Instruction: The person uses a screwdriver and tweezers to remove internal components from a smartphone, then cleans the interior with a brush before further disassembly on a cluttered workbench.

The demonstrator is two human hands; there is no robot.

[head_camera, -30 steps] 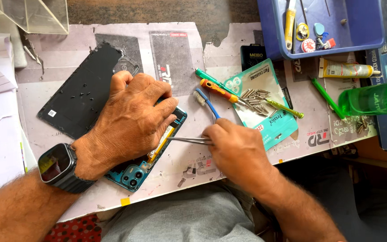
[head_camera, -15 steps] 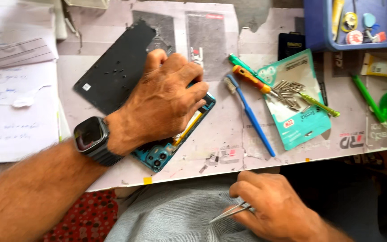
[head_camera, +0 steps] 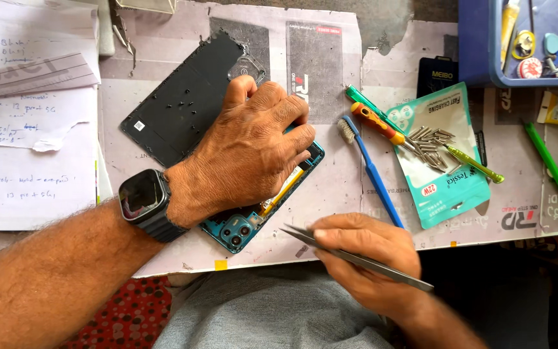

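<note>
My left hand (head_camera: 247, 152) lies flat over an opened blue phone (head_camera: 240, 229), pressing it to the table; only the phone's camera end and a yellow strip inside show. A dark watch (head_camera: 142, 196) sits on that wrist. My right hand (head_camera: 366, 258) grips metal tweezers (head_camera: 356, 258) at the table's front edge, their tips pointing left toward the phone but apart from it. The phone's black back cover (head_camera: 182, 103) lies beyond my left hand with tiny screws on it.
A blue toothbrush (head_camera: 372, 171) lies right of the phone. A teal packet (head_camera: 444, 171) holds several metal bits, an orange-handled screwdriver (head_camera: 379, 123) and a green tool (head_camera: 476, 165). A blue tray (head_camera: 479, 45) of small parts sits top right. Handwritten papers (head_camera: 30, 142) lie at left.
My right hand drew the tweezers back from the phone down to my lap, then came back up to the table's front edge. My left hand stayed on the phone.
</note>
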